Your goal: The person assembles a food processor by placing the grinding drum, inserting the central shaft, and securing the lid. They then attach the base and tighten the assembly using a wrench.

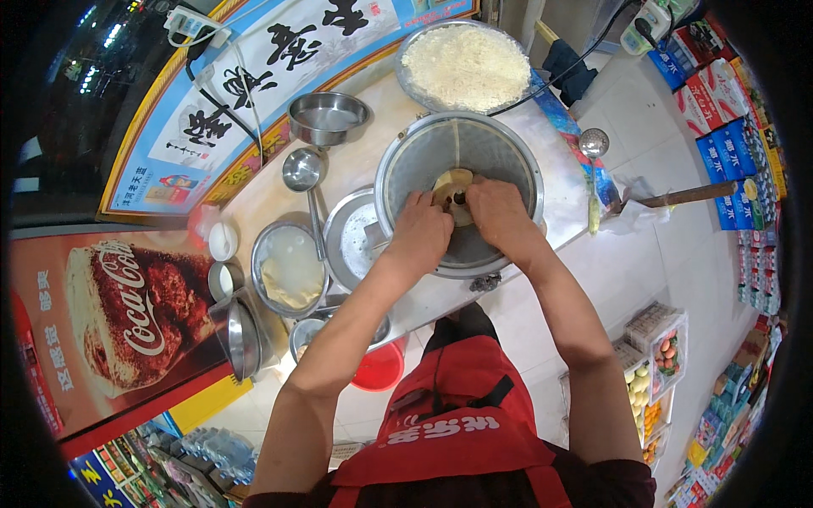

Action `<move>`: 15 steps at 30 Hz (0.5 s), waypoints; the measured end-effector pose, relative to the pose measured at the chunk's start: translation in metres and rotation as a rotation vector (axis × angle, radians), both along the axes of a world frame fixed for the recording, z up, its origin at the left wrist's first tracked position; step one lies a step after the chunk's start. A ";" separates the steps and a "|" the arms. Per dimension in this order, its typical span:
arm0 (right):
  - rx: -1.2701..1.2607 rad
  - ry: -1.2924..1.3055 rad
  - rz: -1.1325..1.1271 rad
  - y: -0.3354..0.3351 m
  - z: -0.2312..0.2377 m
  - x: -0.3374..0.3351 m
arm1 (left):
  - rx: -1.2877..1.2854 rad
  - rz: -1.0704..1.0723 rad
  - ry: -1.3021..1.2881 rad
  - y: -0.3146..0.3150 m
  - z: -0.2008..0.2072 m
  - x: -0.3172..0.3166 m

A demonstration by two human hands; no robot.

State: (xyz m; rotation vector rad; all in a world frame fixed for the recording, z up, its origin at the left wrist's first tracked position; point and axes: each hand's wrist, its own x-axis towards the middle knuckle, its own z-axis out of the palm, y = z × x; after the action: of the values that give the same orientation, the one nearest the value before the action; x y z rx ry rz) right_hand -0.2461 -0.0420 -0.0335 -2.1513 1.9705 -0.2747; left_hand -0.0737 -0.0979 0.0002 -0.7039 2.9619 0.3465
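Both my hands reach into a large, round metal drum (pixel 385 190) at the table's near edge. Inside it is a round tan piece (pixel 457 176) with a dark middle; I cannot make out its kind. My left hand (pixel 423 224) has bent fingers at the piece's left side. From the right, my right hand (pixel 501 212) closes on its other side, the fingertips partly hidden. Left of the drum lies a shallow metal pan (pixel 343 245), and a steel ladle (pixel 303 170) rests with its handle across the pan's rim.
Behind the drum stands a wide bowl (pixel 405 78) heaped with white shreds. Further left are a steel basin (pixel 329 117) and a bowl (pixel 257 275) of cloudy liquid with something pale in it. A skimmer (pixel 594 142) and a wooden handle (pixel 690 195) jut out right. A red basin (pixel 378 370) sits below.
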 end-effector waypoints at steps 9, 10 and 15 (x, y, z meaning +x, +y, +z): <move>-0.088 0.052 -0.003 0.004 -0.003 0.002 | 0.075 0.003 0.037 0.001 -0.006 0.008; -0.070 0.071 -0.026 0.003 -0.002 0.004 | 0.108 0.009 0.031 0.000 -0.006 0.008; -0.075 0.054 -0.171 -0.005 0.001 0.014 | 0.252 -0.041 0.108 -0.004 -0.008 0.006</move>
State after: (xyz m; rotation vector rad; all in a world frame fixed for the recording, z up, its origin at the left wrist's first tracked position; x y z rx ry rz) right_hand -0.2321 -0.0466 -0.0330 -2.0558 2.2124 -0.3260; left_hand -0.0682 -0.1024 -0.0083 -0.6107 2.9497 0.7606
